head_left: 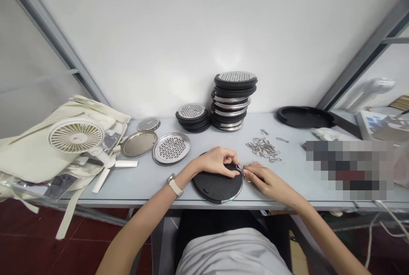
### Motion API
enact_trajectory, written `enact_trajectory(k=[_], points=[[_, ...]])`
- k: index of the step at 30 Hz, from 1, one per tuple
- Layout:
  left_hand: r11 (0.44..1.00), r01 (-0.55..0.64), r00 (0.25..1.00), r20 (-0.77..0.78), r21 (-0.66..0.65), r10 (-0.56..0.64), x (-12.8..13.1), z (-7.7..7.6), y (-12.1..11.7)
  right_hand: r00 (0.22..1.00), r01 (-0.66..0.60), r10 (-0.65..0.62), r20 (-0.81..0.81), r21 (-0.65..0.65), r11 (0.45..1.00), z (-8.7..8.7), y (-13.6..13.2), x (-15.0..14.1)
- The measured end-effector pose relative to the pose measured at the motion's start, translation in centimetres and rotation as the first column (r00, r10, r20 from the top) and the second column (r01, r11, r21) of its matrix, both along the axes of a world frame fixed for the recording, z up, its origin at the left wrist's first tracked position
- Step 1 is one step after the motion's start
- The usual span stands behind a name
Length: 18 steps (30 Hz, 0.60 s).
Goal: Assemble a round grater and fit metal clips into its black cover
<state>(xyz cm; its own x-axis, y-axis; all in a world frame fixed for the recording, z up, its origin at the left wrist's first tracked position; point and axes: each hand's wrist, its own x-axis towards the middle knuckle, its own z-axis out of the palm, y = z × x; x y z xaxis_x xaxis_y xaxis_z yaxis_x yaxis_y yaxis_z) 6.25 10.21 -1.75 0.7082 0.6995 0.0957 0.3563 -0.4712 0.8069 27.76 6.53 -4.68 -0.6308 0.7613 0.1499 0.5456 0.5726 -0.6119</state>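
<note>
A black round disc (217,187) with a shiny strip on its front edge lies in front of me. My left hand (220,162) rests over its upper right edge, thumb and fingers curled in a pinch at the rim. Just right of the rim, my right hand (260,177) pinches a small metal wire clip (239,168), whose end reaches between the left thumb and fingers. The fingers partly cover the clip, so how it joins the disc is hidden. Loose wire clips (263,147) lie in a pile beyond my right hand.
A tall stack of black and metal discs (231,111) stands at the wall beside a shorter stack (191,117). Perforated metal plates (171,148) lie left. A white fan (76,136) rests on a cream bag (35,147). A black tray (305,117) is back right.
</note>
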Motion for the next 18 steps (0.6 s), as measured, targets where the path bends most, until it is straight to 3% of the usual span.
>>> enact_trajectory(k=[18], points=[[0.997, 0.055, 0.997, 0.065, -0.062, -0.051, -0.01, -0.42, 0.18, 0.999, -0.049, 0.049, 0.013, -0.036, 0.998, 0.46, -0.01, 0.26]])
